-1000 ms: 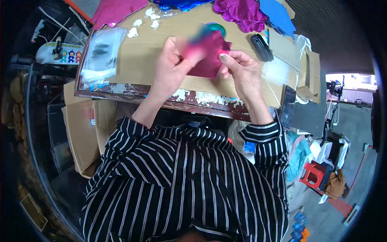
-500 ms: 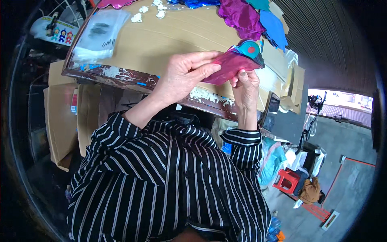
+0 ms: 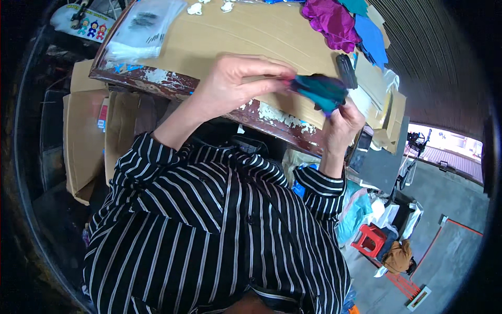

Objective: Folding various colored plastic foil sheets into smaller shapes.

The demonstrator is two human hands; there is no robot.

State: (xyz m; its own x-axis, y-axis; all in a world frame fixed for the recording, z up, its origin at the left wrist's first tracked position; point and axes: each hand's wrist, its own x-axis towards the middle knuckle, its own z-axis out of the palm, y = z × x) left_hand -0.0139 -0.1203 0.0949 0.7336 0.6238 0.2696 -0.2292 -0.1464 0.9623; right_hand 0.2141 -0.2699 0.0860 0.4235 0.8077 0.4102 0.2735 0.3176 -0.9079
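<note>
A folded foil balloon (image 3: 321,93), teal and dark with a trace of pink at its left end, is stretched between my hands over the table's front edge. It is blurred by motion. My left hand (image 3: 243,78) pinches its left end between thumb and straight fingers. My right hand (image 3: 345,125) grips the right end from below, its fingertips partly hidden behind the foil. Just beyond that hand, a black oblong object (image 3: 346,70) lies on the cardboard. Farther back on the right are a magenta scalloped foil piece (image 3: 332,23) and a blue one (image 3: 371,42).
Cardboard (image 3: 246,31) covers the worn table, whose front edge has peeling paint (image 3: 277,114). Clear plastic bags (image 3: 144,31) lie at the left, small white items (image 3: 194,9) at the back. An open carton (image 3: 83,136) stands below left; a red stool (image 3: 370,239) is on the right floor.
The foil has turned from its pink side to its teal and dark side. My right hand has moved slightly right and down, and the black oblong object has come into view.
</note>
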